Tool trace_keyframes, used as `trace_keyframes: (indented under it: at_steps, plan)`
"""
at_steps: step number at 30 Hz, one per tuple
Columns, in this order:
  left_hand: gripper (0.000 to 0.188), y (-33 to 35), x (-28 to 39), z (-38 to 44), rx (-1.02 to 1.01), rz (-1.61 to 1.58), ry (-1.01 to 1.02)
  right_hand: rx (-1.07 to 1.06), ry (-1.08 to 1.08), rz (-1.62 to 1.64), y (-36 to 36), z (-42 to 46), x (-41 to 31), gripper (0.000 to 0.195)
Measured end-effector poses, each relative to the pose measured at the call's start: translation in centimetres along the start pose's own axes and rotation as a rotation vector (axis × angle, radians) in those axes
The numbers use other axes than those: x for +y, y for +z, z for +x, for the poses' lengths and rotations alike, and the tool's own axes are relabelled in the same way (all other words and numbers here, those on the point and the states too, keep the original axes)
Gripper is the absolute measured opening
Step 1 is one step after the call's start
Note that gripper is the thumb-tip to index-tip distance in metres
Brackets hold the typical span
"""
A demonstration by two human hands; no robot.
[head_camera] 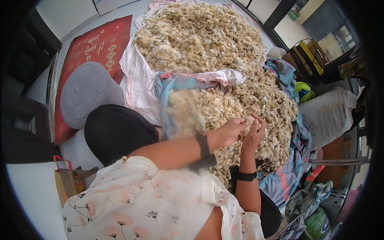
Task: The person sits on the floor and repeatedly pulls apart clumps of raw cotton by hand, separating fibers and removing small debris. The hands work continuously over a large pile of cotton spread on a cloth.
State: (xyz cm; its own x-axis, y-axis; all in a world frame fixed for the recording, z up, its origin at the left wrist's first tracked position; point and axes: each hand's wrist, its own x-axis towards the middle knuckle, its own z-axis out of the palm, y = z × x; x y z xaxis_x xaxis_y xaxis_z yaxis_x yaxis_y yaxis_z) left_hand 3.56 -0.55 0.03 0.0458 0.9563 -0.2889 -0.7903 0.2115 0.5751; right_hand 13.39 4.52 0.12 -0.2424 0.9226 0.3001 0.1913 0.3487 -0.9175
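Observation:
Both my hands meet over a heap of cream and tan cotton-like fibre clumps [267,105]. My left hand [229,132] reaches in from the left and pinches a small fibre tuft [248,123] between thumb and fingers. From below, my right hand [253,135] grips the other side of the same tuft, its fingers partly raised. The nearer heap lies on a blue and pink patterned cloth [289,183]. Left of my hands is a paler, fluffier mass of fibre [186,112], which looks blurred.
A larger fibre heap [198,36] lies beyond on a pale pink sheet [136,75]. A grey cushioned stool [87,93] stands on a red mat [90,45] at left. At right are a white woven sack [328,114], boxes [306,57] and a green bag [318,225].

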Motion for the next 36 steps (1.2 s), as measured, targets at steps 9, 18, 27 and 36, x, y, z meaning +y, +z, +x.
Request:
trace_keyframes:
  at_steps: [9,18,27,36]
  plan:
    - [0.031,-0.5,-0.2,1.2,0.208,0.109,0.181,-0.046,-0.233,-0.051,2.7,-2.1,-1.7,0.031]
    - [0.037,-0.2,5.8,1.5,0.235,-0.428,0.207,-0.283,-0.083,-0.028,5.8,4.1,-6.0,0.024]
    - [0.029,-2.8,9.6,-0.6,0.182,-0.679,0.255,-0.514,-0.307,-0.064,9.4,4.9,-7.0,0.037]
    - [0.027,-7.4,1.7,4.0,0.476,-0.310,-0.042,-0.237,-0.025,-0.220,6.6,-0.6,5.1,0.021]
